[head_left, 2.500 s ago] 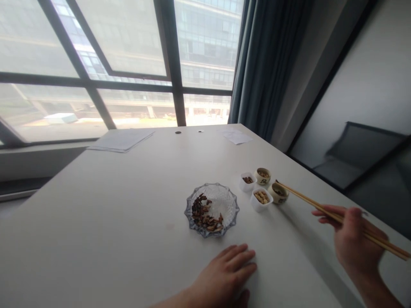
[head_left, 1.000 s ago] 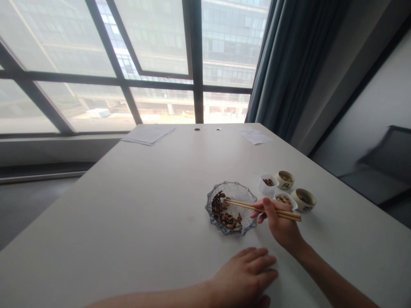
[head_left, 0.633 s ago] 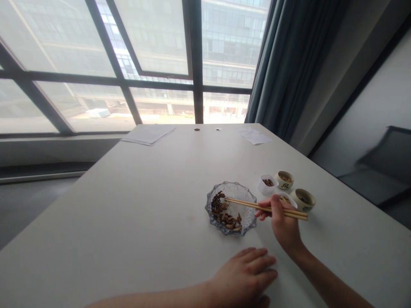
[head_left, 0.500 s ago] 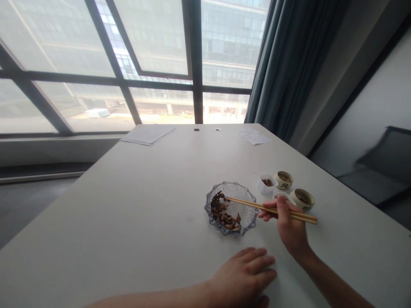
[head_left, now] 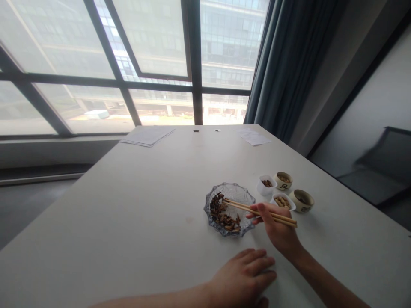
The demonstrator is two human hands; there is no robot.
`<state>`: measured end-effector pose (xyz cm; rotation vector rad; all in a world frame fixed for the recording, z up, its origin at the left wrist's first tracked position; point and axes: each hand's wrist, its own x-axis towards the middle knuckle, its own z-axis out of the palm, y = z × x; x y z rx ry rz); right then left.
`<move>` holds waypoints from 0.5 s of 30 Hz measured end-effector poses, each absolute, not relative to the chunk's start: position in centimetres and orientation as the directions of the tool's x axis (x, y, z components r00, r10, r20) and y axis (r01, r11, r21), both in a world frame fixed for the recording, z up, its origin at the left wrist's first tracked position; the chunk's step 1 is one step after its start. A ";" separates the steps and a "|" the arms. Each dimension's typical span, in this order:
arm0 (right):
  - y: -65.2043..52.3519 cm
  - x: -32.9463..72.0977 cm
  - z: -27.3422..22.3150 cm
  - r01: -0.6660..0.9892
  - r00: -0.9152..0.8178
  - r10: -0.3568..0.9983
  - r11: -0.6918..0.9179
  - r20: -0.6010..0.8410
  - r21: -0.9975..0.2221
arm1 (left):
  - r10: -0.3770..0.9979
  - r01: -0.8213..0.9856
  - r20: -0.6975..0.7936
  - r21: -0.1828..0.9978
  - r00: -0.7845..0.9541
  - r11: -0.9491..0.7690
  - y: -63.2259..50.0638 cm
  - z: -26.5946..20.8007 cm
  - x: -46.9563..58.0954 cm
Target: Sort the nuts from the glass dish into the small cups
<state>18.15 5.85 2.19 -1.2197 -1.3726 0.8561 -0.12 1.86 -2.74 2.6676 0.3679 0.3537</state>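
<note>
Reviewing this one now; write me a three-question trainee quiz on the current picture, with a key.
1. How many small containers stand to the right of the glass bowl?
a) two
b) four
c) six
2. Which hand holds the chopsticks?
3. True or false: the left hand grips the glass bowl.

Key: 1. b. 2. The right hand. 3. False; it rests on the table.

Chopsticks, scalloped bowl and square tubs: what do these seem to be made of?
Chopsticks: wood or bamboo, plain finish, by the yellow-brown color; which is unclear.
Scalloped bowl: likely glass, possibly clear plastic; see-through, patterned and shiny.
Square tubs: probably plastic, smooth, thin-walled and translucent white.
</note>
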 end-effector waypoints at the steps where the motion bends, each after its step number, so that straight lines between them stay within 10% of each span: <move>1: 5.8 18.0 2.1 0.203 0.080 0.968 0.219 0.239 -0.954 | 0.305 0.197 0.191 0.438 0.933 -0.877 1.9 -2.8 -0.1; 15: 6.2 17.0 1.8 0.139 0.149 0.973 0.154 0.174 -0.978 | 0.298 0.172 0.260 0.416 0.918 -0.893 1.9 -3.7 0.1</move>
